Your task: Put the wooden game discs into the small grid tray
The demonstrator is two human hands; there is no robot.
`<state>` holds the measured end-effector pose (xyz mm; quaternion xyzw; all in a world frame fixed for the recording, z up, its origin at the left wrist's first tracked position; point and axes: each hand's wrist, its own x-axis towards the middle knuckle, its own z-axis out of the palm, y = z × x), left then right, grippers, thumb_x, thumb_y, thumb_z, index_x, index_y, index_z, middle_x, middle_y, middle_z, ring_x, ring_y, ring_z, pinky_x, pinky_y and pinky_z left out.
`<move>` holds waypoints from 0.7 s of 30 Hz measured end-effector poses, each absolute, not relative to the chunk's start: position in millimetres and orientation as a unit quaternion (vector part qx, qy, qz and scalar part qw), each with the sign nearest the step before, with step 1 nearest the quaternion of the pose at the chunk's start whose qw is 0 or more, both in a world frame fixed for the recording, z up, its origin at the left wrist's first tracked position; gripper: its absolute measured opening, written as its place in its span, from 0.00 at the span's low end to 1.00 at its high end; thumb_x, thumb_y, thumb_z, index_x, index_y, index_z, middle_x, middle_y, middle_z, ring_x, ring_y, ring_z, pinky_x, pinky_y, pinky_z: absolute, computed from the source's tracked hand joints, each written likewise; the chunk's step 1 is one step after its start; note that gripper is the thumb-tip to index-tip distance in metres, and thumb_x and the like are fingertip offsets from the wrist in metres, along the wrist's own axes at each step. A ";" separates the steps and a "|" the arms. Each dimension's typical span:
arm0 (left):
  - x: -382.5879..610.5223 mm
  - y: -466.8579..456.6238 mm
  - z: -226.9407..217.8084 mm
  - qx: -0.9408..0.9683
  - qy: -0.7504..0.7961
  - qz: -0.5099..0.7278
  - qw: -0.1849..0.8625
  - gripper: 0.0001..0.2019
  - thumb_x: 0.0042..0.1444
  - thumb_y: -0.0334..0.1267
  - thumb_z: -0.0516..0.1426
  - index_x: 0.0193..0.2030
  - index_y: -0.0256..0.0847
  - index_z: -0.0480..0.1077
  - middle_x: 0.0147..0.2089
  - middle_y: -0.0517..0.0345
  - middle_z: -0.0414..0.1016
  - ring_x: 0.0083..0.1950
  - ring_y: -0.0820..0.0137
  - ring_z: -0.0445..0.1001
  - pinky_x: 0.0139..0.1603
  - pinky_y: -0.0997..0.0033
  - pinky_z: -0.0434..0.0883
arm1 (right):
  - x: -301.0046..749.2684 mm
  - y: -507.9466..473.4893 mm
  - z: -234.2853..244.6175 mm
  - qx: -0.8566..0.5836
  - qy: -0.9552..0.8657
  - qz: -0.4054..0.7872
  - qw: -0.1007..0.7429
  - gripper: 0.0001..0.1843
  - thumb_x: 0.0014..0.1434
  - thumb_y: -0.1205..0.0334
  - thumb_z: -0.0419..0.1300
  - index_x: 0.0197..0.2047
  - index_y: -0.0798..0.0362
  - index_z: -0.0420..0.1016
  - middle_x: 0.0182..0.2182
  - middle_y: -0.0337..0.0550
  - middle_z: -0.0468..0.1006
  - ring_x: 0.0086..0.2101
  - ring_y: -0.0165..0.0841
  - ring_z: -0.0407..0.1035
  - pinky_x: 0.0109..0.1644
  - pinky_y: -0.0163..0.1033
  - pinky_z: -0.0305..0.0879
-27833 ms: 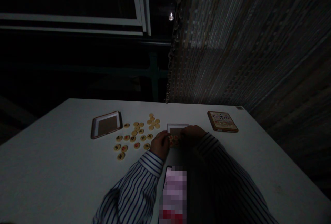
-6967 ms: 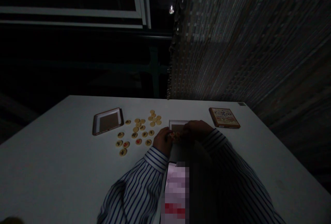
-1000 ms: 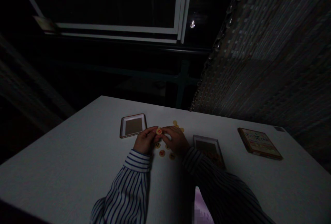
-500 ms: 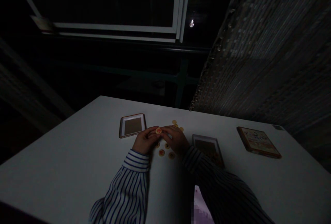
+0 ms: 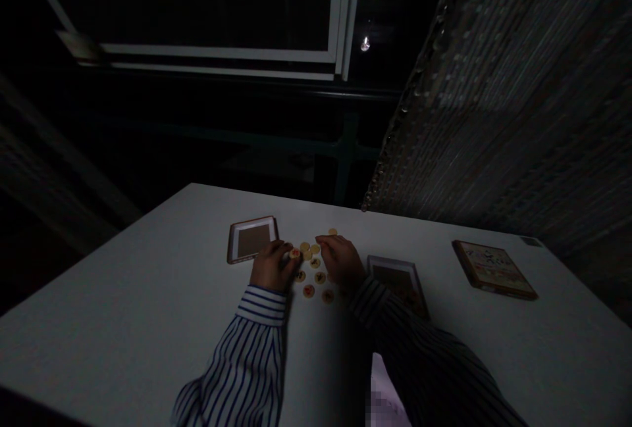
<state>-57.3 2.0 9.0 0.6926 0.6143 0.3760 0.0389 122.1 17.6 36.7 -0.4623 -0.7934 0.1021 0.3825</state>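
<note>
Nearest, a lit pinkish screen (image 5: 385,387) shows at the lower edge, partly covered by the right striped sleeve (image 5: 424,361). Ahead of it on the white table (image 5: 123,308), loose round pieces (image 5: 320,277) lie face up with red or dark marks, and plain ones lie just beyond. The left hand (image 5: 269,270) holds a red-marked piece (image 5: 295,253) between thumb and fingers, closed on its edge. The right hand (image 5: 343,262) is beside the pieces, its fingers curled with the tips close together; whether they grip anything I cannot tell. An open tray (image 5: 390,274) with pieces inside sits beside the right wrist, a second tray (image 5: 255,240) just beyond the left hand, and a printed box (image 5: 495,269) well to the right. Farther back are a string curtain (image 5: 484,111) and a white window frame (image 5: 217,53).
</note>
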 end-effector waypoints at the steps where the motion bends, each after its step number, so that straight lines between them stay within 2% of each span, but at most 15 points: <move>1: -58.4 2.6 6.3 0.695 0.627 0.351 0.017 0.16 0.47 0.46 0.54 0.40 0.41 0.73 0.46 0.49 0.69 0.47 0.61 0.67 0.49 0.60 0.64 | 123.2 18.5 36.9 -0.473 -0.787 0.101 0.383 0.14 0.56 0.66 0.48 0.41 0.53 0.71 0.39 0.42 0.75 0.41 0.31 0.66 0.48 0.39 0.59; 7: -56.3 1.8 1.3 0.690 0.674 0.262 -0.022 0.14 0.48 0.46 0.53 0.36 0.45 0.75 0.49 0.49 0.68 0.49 0.58 0.65 0.49 0.57 0.62 | 130.5 21.9 40.6 -0.523 -0.757 0.078 0.385 0.14 0.55 0.67 0.47 0.41 0.53 0.72 0.39 0.42 0.75 0.41 0.32 0.66 0.48 0.38 0.59; 12: -53.2 -1.3 4.9 0.686 0.692 0.225 -0.025 0.12 0.48 0.45 0.54 0.35 0.47 0.75 0.50 0.51 0.67 0.51 0.56 0.63 0.48 0.55 0.62 | 138.2 23.8 46.9 -0.569 -0.739 0.066 0.354 0.15 0.55 0.66 0.47 0.41 0.53 0.71 0.39 0.41 0.75 0.41 0.31 0.66 0.47 0.37 0.58; 15: -50.9 -3.8 8.2 0.678 0.703 0.213 -0.033 0.11 0.48 0.44 0.54 0.33 0.48 0.76 0.51 0.51 0.67 0.52 0.55 0.62 0.46 0.55 0.62 | 144.0 24.2 50.1 -0.594 -0.749 0.049 0.290 0.15 0.56 0.66 0.46 0.43 0.52 0.71 0.41 0.41 0.75 0.41 0.32 0.65 0.47 0.37 0.57; 21: -45.7 -8.9 15.1 0.665 0.718 0.202 -0.043 0.11 0.47 0.45 0.55 0.33 0.47 0.76 0.55 0.48 0.62 0.55 0.53 0.58 0.47 0.51 0.60 | 150.9 22.6 51.2 -0.601 -0.795 -0.004 0.086 0.14 0.56 0.63 0.46 0.40 0.51 0.72 0.37 0.46 0.75 0.40 0.36 0.65 0.41 0.41 0.56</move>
